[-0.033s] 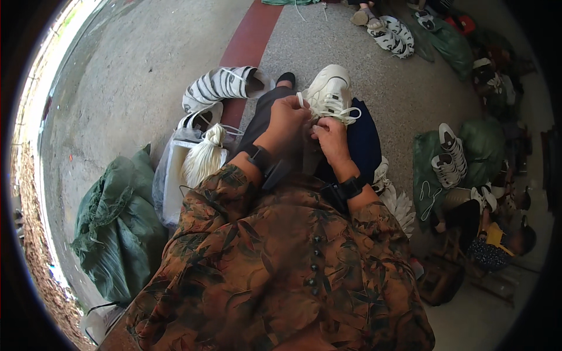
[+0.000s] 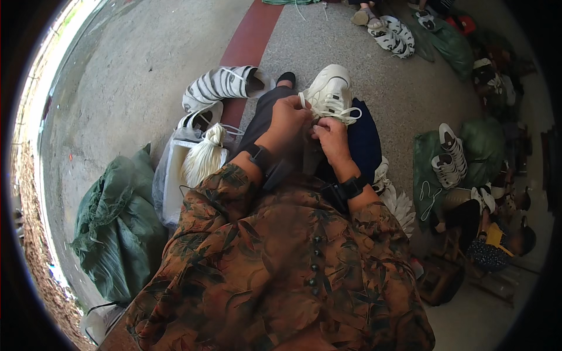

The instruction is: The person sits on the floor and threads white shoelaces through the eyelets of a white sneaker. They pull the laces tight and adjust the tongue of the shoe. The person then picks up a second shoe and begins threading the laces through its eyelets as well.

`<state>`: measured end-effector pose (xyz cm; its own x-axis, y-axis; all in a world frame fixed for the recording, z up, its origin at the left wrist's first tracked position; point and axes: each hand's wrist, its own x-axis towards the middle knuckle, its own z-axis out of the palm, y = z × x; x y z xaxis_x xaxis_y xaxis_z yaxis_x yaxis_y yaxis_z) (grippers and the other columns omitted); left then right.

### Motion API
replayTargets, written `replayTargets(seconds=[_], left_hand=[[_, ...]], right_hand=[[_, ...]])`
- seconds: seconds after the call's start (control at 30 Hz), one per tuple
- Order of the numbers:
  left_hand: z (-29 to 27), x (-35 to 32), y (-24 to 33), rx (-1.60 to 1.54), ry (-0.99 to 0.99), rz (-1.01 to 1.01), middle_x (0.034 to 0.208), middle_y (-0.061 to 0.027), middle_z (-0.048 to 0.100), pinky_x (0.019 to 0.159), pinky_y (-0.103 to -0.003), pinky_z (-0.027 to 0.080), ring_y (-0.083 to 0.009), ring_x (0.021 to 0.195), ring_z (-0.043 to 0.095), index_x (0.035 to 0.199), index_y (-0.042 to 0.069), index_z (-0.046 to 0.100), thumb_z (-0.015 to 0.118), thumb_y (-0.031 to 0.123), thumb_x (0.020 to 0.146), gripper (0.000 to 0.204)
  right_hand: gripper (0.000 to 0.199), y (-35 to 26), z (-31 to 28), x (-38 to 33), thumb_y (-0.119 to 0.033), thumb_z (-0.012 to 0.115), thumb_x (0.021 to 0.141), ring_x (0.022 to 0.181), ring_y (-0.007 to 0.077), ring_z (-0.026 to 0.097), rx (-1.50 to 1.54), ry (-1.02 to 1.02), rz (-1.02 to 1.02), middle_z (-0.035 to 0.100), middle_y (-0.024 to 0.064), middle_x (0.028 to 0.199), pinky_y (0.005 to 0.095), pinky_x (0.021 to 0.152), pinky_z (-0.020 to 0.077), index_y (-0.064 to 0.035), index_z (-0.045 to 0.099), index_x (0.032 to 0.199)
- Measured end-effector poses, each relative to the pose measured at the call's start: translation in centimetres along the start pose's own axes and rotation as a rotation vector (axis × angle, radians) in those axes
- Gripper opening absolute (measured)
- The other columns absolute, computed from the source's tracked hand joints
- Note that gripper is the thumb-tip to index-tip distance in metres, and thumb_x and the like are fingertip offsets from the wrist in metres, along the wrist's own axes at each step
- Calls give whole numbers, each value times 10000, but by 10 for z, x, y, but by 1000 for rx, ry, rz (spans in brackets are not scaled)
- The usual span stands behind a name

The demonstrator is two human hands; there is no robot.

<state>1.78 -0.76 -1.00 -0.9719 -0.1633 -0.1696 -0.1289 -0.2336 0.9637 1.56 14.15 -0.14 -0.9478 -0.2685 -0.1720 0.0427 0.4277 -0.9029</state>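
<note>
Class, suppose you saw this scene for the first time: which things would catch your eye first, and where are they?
First, the white lace-up sneaker at top centre, on the person's lap, with the left hand and right hand both at its white laces. Next, the bundle of white cords in a clear plastic bag to the left. Further left, a green mesh sack lies on the concrete ground.

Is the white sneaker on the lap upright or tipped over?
Upright: the white sneaker shows its laced top to the camera, toe pointing away, both hands at its laces.
</note>
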Motion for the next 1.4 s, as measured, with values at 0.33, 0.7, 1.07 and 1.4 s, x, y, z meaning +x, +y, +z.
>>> replayTargets(seconds=[0.33, 0.7, 1.07, 1.4], left_hand=[[8, -1, 5, 203, 82, 74, 683, -80, 637, 552, -293, 481, -166, 578, 603, 788, -2, 627, 653, -3, 675, 116], [10, -6, 2, 996, -109, 722, 714, -133, 600, 620, -408, 485, -325, 716, 612, 726, 77, 550, 651, 181, 701, 148], [0, -14, 3, 811, -87, 505, 768, -108, 628, 674, -373, 498, -300, 742, 631, 1067, 35, 506, 673, 132, 684, 429], [-17, -1, -9, 402, 36, 389, 914, -119, 631, 766, -305, 518, -214, 843, 645, 1066, 0, 524, 709, 59, 720, 397]], right_hand=[[263, 1, -1, -2, 17, 523, 817, 767, 143, 619, 175, -30, -22, 627, 114, 901, 259, 700, 497, 94, 549, 1068], [124, 25, 5, 24, 37, 518, 814, 685, 113, 581, -147, 131, -99, 631, 71, 753, 260, 585, 470, 45, 629, 866], [72, 7, -23, -36, -69, 567, 753, 688, 333, 599, -666, -251, -530, 574, 164, 668, 424, 579, 478, -25, 557, 696], [166, 16, -23, -25, -42, 692, 637, 679, 320, 580, -963, -71, -660, 519, 157, 792, 400, 626, 491, -32, 557, 734]])
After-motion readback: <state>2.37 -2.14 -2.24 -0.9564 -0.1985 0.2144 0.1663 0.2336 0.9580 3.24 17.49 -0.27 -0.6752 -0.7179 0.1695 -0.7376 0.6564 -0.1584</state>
